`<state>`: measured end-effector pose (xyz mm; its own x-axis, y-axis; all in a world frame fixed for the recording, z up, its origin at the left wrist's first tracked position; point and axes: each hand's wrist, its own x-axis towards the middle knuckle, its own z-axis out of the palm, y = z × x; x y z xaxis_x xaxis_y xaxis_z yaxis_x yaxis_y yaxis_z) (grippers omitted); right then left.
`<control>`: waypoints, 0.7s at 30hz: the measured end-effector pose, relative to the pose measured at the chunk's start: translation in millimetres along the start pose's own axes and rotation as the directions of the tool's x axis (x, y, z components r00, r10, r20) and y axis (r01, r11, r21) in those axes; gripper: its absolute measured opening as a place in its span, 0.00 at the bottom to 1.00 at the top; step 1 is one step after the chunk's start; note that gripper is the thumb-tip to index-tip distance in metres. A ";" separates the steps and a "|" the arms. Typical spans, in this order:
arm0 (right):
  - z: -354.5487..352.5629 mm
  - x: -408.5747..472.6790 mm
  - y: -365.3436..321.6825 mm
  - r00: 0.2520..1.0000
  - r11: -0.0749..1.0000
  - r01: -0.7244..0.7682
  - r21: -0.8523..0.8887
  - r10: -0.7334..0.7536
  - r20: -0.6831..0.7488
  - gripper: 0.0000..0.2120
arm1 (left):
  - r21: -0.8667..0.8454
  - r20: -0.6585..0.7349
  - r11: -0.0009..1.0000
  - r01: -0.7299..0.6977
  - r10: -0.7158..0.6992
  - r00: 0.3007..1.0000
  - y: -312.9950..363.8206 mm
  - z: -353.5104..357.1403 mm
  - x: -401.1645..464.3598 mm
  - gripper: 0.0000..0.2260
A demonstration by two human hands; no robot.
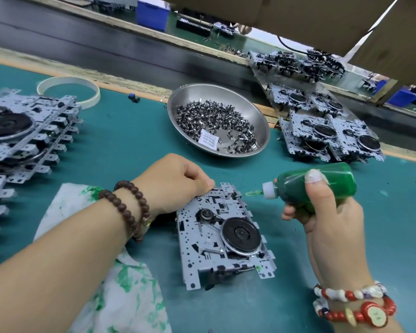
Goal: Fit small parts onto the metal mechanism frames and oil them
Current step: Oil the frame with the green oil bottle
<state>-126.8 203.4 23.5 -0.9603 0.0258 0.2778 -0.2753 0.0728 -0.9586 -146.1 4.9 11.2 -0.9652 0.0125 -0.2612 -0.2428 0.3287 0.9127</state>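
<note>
Head view of a green bench mat (pixel 135 140). At centre, toward 6 o'clock, one metal mechanism frame (pixel 222 236) lies flat, its black flywheel (pixel 241 233) facing up. The left hand (pixel 175 181) curls its fingers onto the frame's far corner at 11 o'clock of the frame — whether a small part is pinched there cannot be told. The right hand (pixel 327 212) grips a green oil bottle (pixel 322 186), thumb across its body, fingers wrapped beneath; the bottle's green nozzle (pixel 253 193) points at the frame's far edge, just beside it. At 12 o'clock of the frame a steel bowl (pixel 250 102) holds a heap of small parts (pixel 216 123) and a white desiccant packet (pixel 209 139). Stacked frames (pixel 27 131) sit at 9 o'clock — more frames (pixel 332 135) at 2 o'clock. A green-stained white cloth (pixel 120 284) lies under the left forearm.
</note>
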 end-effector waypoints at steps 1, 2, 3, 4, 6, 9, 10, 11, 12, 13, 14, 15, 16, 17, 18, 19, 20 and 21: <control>0.2 -0.1 0.3 1.000 1.000 0.001 -0.003 -0.001 0.001 0.12 | -0.004 -0.001 1.000 0.000 0.000 1.000 -0.2 0.0 0.1 0.08; 0.5 0.0 0.6 1.000 1.000 0.000 -0.003 0.000 0.002 0.12 | -0.008 -0.002 1.000 -0.003 0.003 1.000 -0.4 0.2 0.2 0.08; 0.7 0.0 0.6 1.000 1.000 -0.004 0.000 0.004 0.003 0.12 | -0.011 -0.002 1.000 -0.007 0.006 1.000 -0.5 0.4 0.3 0.08; 0.7 0.0 0.7 1.000 1.000 -0.009 0.003 0.009 0.005 0.12 | -0.013 -0.002 1.000 -0.010 0.010 1.000 -0.5 0.6 0.3 0.08; 0.7 0.1 1.1 1.000 1.000 -0.013 -0.001 0.013 0.006 0.12 | -0.009 -0.002 1.000 -0.013 0.013 1.000 -0.4 0.7 0.3 0.08; 1.0 0.4 1.6 1.000 1.000 -0.013 -0.010 0.013 -0.003 0.12 | -0.010 -0.004 1.000 -0.007 0.007 1.000 0.1 0.5 0.4 0.07; 1.1 0.5 1.7 1.000 1.000 -0.013 -0.011 0.013 -0.007 0.11 | -0.010 -0.004 1.000 -0.007 0.007 1.000 -0.1 0.5 0.3 0.07; 0.8 0.2 1.4 1.000 1.000 -0.012 -0.012 0.012 -0.010 0.11 | -0.008 -0.003 1.000 -0.007 0.007 1.000 0.0 0.5 0.2 0.08; 0.7 0.1 1.4 1.000 1.000 -0.009 -0.013 0.009 -0.012 0.11 | -0.007 -0.003 1.000 -0.007 0.007 1.000 -0.3 0.5 0.1 0.08; 0.4 -0.2 1.4 1.000 1.000 -0.006 -0.015 0.006 -0.015 0.11 | -0.008 -0.002 1.000 -0.009 0.009 1.000 -0.5 0.4 0.2 0.08; 0.3 -0.4 1.5 1.000 1.000 -0.002 -0.017 0.002 -0.018 0.11 | -0.010 0.000 1.000 -0.009 0.009 1.000 -0.8 0.4 0.3 0.08; 0.2 -0.6 1.6 1.000 1.000 0.001 -0.020 -0.001 -0.020 0.11 | -0.013 0.002 1.000 -0.008 0.008 1.000 -0.8 0.4 0.3 0.08; 0.4 -0.7 1.6 1.000 1.000 0.005 -0.022 -0.005 -0.023 0.11 | -0.015 0.001 1.000 -0.006 0.006 1.000 -1.0 0.4 0.4 0.08; 0.4 -0.8 1.5 1.000 1.000 0.009 -0.022 -0.009 -0.027 0.10 | -0.017 -0.002 1.000 -0.006 0.006 1.000 -1.1 0.5 0.6 0.08; 0.5 -0.8 1.3 1.000 1.000 0.012 -0.024 -0.013 -0.028 0.10 | -0.017 -0.005 1.000 -0.006 0.006 1.000 -1.3 0.7 1.0 0.08; 0.6 -0.9 1.1 1.000 1.000 0.015 -0.026 -0.015 -0.025 0.10 | -0.017 -0.007 1.000 -0.007 0.007 1.000 -1.5 0.7 1.4 0.08; 0.8 -0.8 1.0 1.000 0.999 0.016 -0.030 -0.016 -0.019 0.10 | -0.017 -0.008 1.000 -0.008 0.008 1.000 -1.6 0.8 1.7 0.08; 0.7 -1.0 0.6 1.000 0.999 0.016 -0.032 -0.016 -0.014 0.10 | -0.019 -0.008 1.000 -0.010 0.010 1.000 -1.6 0.7 1.8 0.08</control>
<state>-126.0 202.7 22.6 -0.9550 0.0385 0.2940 -0.2887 0.1052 -0.9516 -147.4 5.1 9.0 -0.9683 0.0081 -0.2496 -0.2348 0.3108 0.9210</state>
